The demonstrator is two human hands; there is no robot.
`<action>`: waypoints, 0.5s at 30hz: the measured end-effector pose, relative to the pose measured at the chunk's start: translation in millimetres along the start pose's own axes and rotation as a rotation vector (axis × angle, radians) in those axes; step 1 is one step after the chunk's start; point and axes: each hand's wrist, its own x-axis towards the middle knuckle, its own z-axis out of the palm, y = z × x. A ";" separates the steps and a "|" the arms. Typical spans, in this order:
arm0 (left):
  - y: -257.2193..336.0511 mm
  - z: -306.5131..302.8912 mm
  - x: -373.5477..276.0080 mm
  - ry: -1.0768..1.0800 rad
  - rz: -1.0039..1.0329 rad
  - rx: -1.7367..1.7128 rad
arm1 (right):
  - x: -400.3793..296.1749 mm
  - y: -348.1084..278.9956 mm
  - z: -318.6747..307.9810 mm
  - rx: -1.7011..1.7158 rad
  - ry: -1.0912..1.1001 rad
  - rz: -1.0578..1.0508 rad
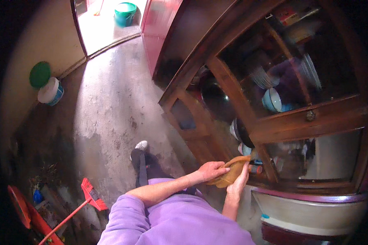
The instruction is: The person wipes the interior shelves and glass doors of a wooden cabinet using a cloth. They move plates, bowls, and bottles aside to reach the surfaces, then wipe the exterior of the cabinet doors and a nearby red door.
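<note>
My left hand (212,171) grips a mustard-coloured cloth (231,177) from its left side, fingers pressed on top. On the cloth's right side my right hand (238,181) holds it too. Both hands are in front of my waist, close to the lower part of a dark wooden cabinet (233,78) with glass panes. Just beyond the cloth are a small pale-blue bowl (244,149), a dark pan (243,133) and an orange-ended object (257,169) whose kind I cannot tell. Part of the right palm is hidden behind the cloth.
A metal knob (310,115) sits on the cabinet, with stacked plates (263,78) behind glass. A red broom (90,196) lies at left. A white bucket (50,92) stands by the wall; a green bucket (125,14) is past the doorway. A pink-edged white unit (309,209) is at right.
</note>
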 end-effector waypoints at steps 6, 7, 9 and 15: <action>-9.7 3.8 1.1 -0.021 -0.059 -0.033 | 2.6 10.0 -3.9 0.007 0.009 0.003; -10.3 4.3 0.6 -0.029 -0.077 -0.063 | 2.9 10.8 -4.5 0.008 -0.008 -0.006; -16.7 6.4 2.6 -0.022 -0.084 -0.066 | 1.7 10.3 -4.3 0.012 -0.041 -0.025; -1.0 -1.8 -8.8 0.029 -0.140 -0.133 | 2.5 11.2 -5.5 0.018 -0.024 0.017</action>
